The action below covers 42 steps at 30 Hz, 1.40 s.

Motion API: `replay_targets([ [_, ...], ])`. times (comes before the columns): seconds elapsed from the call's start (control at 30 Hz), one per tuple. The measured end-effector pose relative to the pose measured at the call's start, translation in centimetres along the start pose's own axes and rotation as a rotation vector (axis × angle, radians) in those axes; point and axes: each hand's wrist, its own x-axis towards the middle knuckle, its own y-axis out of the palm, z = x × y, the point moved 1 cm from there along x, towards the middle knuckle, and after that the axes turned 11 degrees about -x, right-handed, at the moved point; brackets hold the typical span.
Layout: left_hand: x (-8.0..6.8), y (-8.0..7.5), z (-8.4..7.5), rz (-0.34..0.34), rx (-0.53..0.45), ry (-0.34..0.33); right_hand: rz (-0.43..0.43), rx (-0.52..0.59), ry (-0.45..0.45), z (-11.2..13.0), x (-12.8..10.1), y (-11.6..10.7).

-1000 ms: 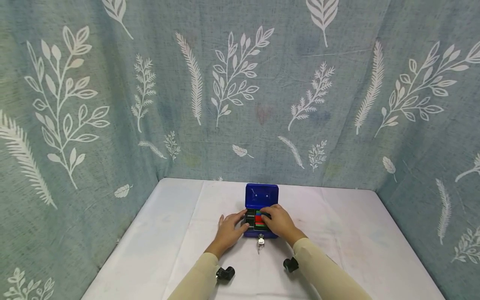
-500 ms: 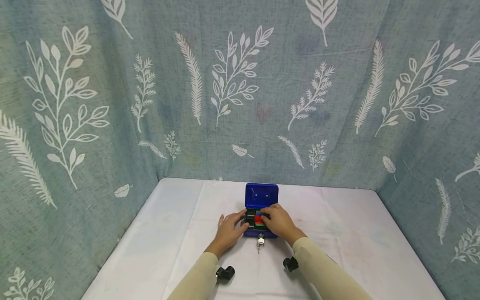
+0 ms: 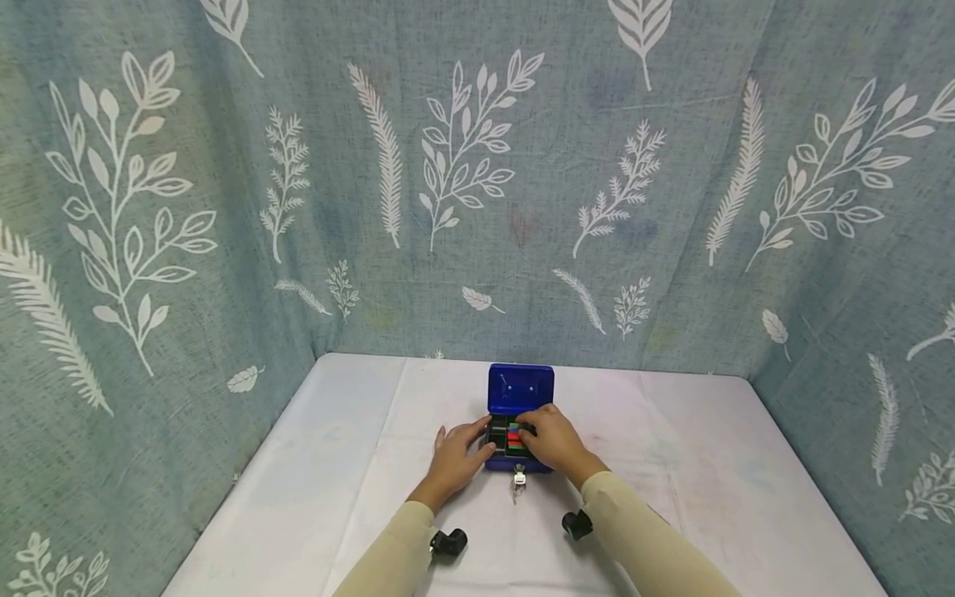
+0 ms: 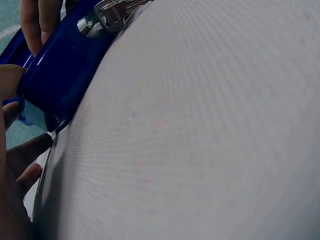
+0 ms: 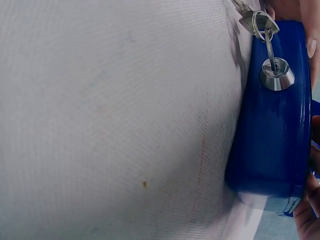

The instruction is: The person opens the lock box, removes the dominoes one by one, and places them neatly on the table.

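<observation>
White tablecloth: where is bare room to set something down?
The white tablecloth is bare left of the left hand and right of the right hand, toward the leaf-patterned blue-grey curtain. Crowded at the open blue box: both hands there, silver keys in front.

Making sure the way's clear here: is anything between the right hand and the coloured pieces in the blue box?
Nothing visible does: the lid of the blue box stands open, and the right hand reaches in over the coloured pieces.
</observation>
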Motion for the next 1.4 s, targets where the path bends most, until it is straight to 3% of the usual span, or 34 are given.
replay_targets([
  [0.23,-0.04,-0.21,-0.13,0.038,0.000,-0.057,0.020,-0.053,-0.032,0.23,0.01,0.08],
  [1.0,0.01,-0.34,-0.23,0.026,-0.007,-0.030,-0.052,-0.026,-0.070,0.33,0.16,-0.17],
  [1.4,-0.05,-0.16,0.14,0.034,0.002,-0.043,-0.014,0.014,-0.093,0.90,0.15,-0.57],
])
